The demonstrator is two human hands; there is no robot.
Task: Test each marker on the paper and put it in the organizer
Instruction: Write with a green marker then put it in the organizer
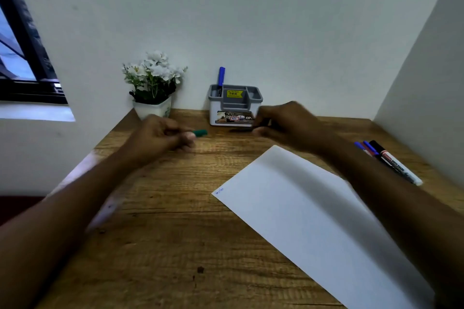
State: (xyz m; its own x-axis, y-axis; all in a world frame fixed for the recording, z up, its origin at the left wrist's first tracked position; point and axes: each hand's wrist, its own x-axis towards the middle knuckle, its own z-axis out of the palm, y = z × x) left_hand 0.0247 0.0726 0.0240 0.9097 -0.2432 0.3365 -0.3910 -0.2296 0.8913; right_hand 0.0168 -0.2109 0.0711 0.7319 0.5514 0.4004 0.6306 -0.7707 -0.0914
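Observation:
My left hand (pixel 160 137) pinches a short green marker piece (pixel 200 132), whose end sticks out to the right of my fingers. My right hand (pixel 288 125) is blurred, just in front of the organizer's right side, with its fingers curled round a dark marker body (pixel 263 123) that is mostly hidden. The grey and white organizer (pixel 236 108) stands against the back wall, and a blue marker (pixel 221 78) stands upright in its left compartment. A white sheet of paper (pixel 313 221) lies slanted on the desk under my right forearm, with a small blue scribble at its left corner.
Several markers (pixel 386 158) lie together at the desk's right edge: blue, red and a black-and-white one. A pot of white flowers (pixel 153 83) stands at the back left. Walls close the desk at the back and right. A window is at far left.

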